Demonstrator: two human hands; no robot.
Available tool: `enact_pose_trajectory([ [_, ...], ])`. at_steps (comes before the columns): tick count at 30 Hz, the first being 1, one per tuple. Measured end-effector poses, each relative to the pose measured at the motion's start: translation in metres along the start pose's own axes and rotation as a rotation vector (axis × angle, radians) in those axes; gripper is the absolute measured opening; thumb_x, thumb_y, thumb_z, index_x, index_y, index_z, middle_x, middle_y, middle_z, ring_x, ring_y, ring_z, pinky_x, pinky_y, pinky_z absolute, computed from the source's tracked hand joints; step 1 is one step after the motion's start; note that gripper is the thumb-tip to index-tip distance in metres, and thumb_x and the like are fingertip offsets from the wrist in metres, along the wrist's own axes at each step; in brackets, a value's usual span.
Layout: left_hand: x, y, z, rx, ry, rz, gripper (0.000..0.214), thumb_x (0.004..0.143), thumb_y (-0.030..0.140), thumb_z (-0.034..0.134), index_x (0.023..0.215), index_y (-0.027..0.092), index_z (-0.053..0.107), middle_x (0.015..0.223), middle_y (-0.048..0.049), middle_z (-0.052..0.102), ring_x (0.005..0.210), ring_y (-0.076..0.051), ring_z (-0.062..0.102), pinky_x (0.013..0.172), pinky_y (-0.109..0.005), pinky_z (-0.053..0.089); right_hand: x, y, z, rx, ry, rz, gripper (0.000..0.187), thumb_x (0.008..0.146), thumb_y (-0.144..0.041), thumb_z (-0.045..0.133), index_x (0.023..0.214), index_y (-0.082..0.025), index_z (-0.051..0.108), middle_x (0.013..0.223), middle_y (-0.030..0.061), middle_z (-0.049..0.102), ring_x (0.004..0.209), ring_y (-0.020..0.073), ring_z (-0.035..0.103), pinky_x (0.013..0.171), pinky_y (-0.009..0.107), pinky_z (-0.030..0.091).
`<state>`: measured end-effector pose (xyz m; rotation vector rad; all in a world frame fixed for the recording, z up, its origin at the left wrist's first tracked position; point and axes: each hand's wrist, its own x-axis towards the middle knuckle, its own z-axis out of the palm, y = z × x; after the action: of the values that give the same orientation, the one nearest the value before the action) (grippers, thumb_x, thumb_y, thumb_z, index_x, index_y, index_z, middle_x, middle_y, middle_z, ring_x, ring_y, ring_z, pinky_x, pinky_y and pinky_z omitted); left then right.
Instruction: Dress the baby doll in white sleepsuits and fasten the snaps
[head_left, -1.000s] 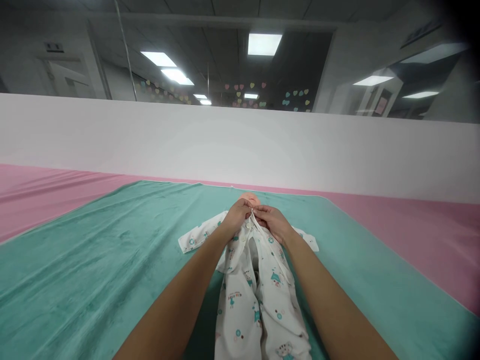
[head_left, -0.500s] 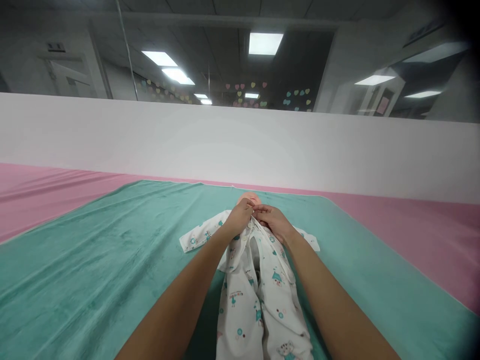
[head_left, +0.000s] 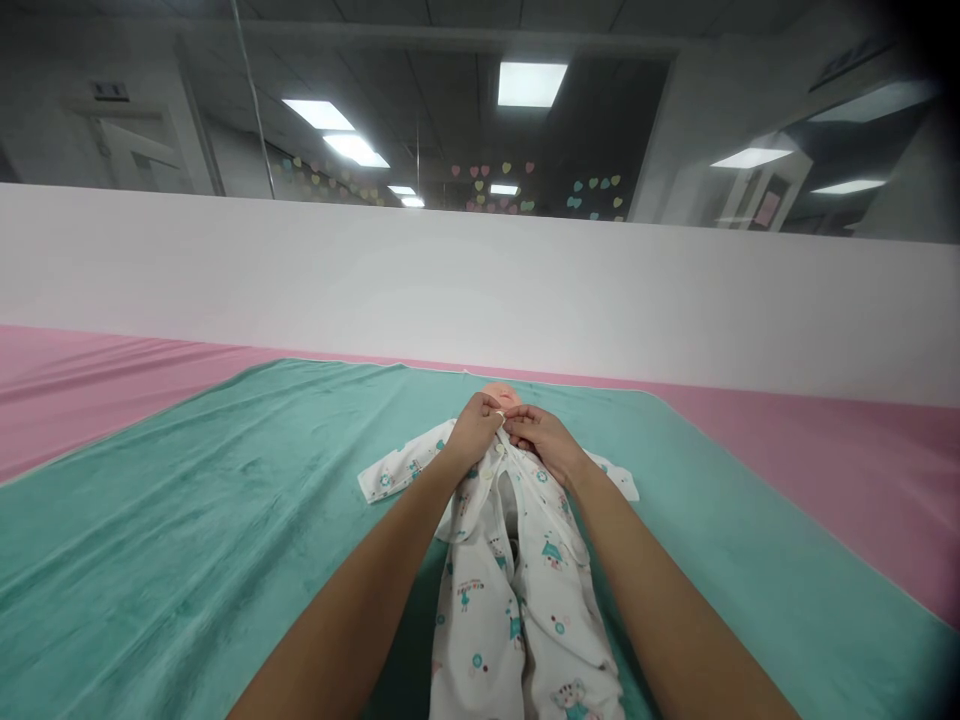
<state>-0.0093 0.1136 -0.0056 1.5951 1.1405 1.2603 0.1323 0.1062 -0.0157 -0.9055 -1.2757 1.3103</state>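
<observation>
A baby doll (head_left: 502,394) lies on its back, only its head showing beyond my hands. It wears a white printed romper (head_left: 551,570) with sleeves spread out to both sides and the front gaping below the chest. At the neckline, my left hand (head_left: 476,428) pinches the collar edge of the romper. Close beside it, my right hand (head_left: 541,437) has its fingertips closed on the other collar edge, nearly touching the left fingers. Small round buttons run down the front just under my hands.
A green blanket (head_left: 225,520) lies beneath the doll, over a pink sheet (head_left: 840,470). Behind stands a low white wall (head_left: 465,290), with glass above it carrying heart-shaped stickers (head_left: 592,186) and reflected ceiling lights.
My fingers have shifted slightly at the collar, baring a bit of the white neckline between them. The doll and romper lie as before.
</observation>
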Motion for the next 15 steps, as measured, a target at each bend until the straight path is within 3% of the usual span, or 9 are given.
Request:
enact_pose_trajectory([
  [3, 0.0023, -0.0056, 0.0004, -0.005, 0.03, 0.046, 0.017, 0.07, 0.013, 0.05, 0.087, 0.018, 0.05, 0.064, 0.0046, 0.051, 0.056, -0.009, 0.046, 0.054, -0.021, 0.034, 0.0003, 0.0003, -0.0001, -0.009, 0.027, 0.007, 0.027, 0.062, -0.024, 0.074, 0.084, -0.016, 0.061, 0.063, -0.0025, 0.056, 0.052, 0.0052, 0.05, 0.047, 0.016, 0.039],
  [9, 0.0024, -0.0076, -0.0018, -0.117, 0.011, 0.012, 0.021, 0.069, 0.016, 0.06, 0.088, 0.017, 0.053, 0.074, 0.0003, 0.061, 0.067, -0.011, 0.056, 0.063, -0.022, 0.042, 0.0007, 0.0006, -0.0024, 0.011, 0.018, 0.013, 0.027, 0.061, -0.024, 0.075, 0.082, -0.016, 0.06, 0.062, -0.0029, 0.056, 0.053, 0.005, 0.051, 0.048, 0.015, 0.04],
  [15, 0.001, -0.0037, -0.0052, 0.012, 0.007, 0.035, 0.015, 0.068, 0.015, 0.062, 0.083, 0.016, 0.06, 0.078, -0.0028, 0.065, 0.074, -0.014, 0.059, 0.071, -0.026, 0.045, 0.002, 0.0033, -0.0065, 0.049, 0.018, 0.022, 0.021, 0.066, -0.028, 0.071, 0.08, -0.017, 0.059, 0.062, -0.0019, 0.056, 0.054, 0.0064, 0.053, 0.049, 0.016, 0.042],
])
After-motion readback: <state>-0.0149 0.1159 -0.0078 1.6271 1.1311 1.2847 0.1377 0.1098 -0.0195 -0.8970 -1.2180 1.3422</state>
